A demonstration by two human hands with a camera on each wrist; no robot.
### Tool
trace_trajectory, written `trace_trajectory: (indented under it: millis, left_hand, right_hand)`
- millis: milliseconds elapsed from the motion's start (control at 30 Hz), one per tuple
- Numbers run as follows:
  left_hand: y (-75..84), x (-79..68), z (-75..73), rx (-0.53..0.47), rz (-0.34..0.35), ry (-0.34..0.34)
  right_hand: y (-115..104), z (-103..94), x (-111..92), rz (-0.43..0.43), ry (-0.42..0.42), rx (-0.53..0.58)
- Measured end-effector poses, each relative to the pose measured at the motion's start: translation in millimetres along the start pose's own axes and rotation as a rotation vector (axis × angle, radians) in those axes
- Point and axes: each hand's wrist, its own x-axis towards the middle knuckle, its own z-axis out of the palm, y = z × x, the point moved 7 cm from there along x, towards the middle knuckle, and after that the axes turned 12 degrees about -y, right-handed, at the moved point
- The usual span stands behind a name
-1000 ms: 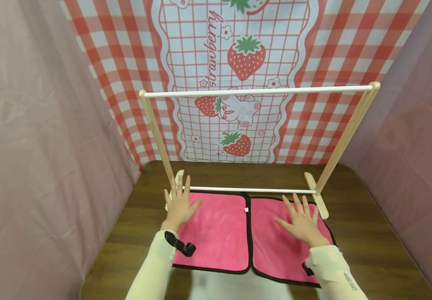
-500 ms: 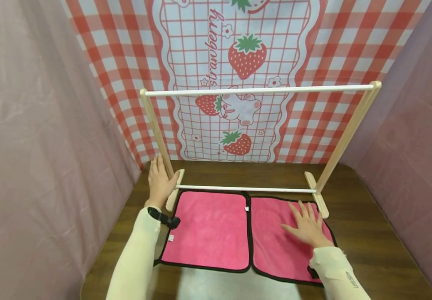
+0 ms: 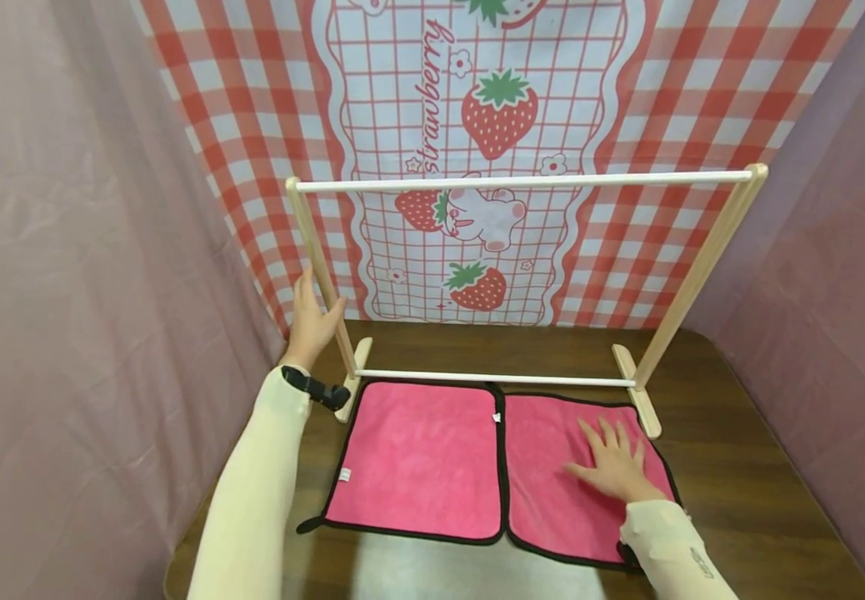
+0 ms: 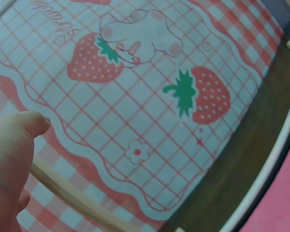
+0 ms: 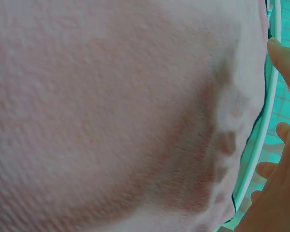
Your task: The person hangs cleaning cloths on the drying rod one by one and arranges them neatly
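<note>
A wooden drying rack (image 3: 520, 182) with white rods stands on the table. Its left post (image 3: 335, 300) passes between the thumb and the fingers of my left hand (image 3: 311, 329), which are spread rather than curled. In the left wrist view the thumb (image 4: 31, 123) points away from the post; whether the palm touches it I cannot tell. Two pink towels with black edging lie flat in front of the rack, a left towel (image 3: 421, 458) and a right towel (image 3: 545, 467). Over the right towel is my right hand (image 3: 616, 467), fingers spread, holding nothing; a shadow falls beneath it.
The brown table (image 3: 732, 467) has rounded back corners. Behind it hangs a checked strawberry cloth (image 3: 500, 117), with pinkish curtains (image 3: 102, 292) on both sides. The rack's feet, such as the right foot (image 3: 646, 412), reach beside the towels. A loop (image 3: 311, 525) sticks out from the left towel's corner.
My left hand has moved off the left towel, leftward and up to the rack's left post. My right hand has shifted slightly toward me over the right towel. Rack and towels stay in place.
</note>
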Motion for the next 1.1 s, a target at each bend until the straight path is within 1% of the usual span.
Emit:
trace_trajectory:
  millis: [133, 233, 333, 467, 567, 633, 800, 900, 1000, 1100]
  left_hand:
    - [9.0, 11.2, -5.3, -0.075, 0.011, 0.039]
    - [12.9, 18.9, -8.9, -0.137, 0.010, 0.073]
    - [12.8, 25.1, -12.4, -0.198, -0.004, 0.104]
    - [8.8, 29.9, -17.3, -0.269, -0.041, 0.137]
    - [4.8, 31.7, -20.9, -0.321, -0.063, 0.157]
    - [2.9, 32.2, -23.2, -0.336, -0.071, 0.168]
    - [2.4, 32.7, -25.0, -0.325, -0.090, 0.169]
    - [4.6, 33.4, -25.4, -0.311, -0.093, 0.175]
    - [7.1, 34.4, -26.2, -0.266, -0.109, 0.193]
    - [9.2, 36.0, -27.1, -0.207, -0.140, 0.212]
  right_hand:
    - [2.7, 7.8, 0.6, 0.000, -0.023, 0.027]
    - [7.3, 14.7, 2.7, 0.020, -0.054, 0.056]
    - [11.0, 22.2, 4.9, 0.041, -0.084, 0.083]
    - [14.5, 31.2, 7.4, 0.064, -0.113, 0.102]
    - [16.3, 34.4, 8.0, 0.078, -0.126, 0.117]
    - [16.2, 34.7, 7.8, 0.090, -0.136, 0.126]
    - [14.1, 32.6, 7.2, 0.111, -0.154, 0.138]
    - [14.1, 32.0, 7.1, 0.112, -0.146, 0.143]
    - [14.4, 31.4, 7.7, 0.110, -0.124, 0.139]
    - [13.4, 30.2, 9.8, 0.094, -0.090, 0.128]
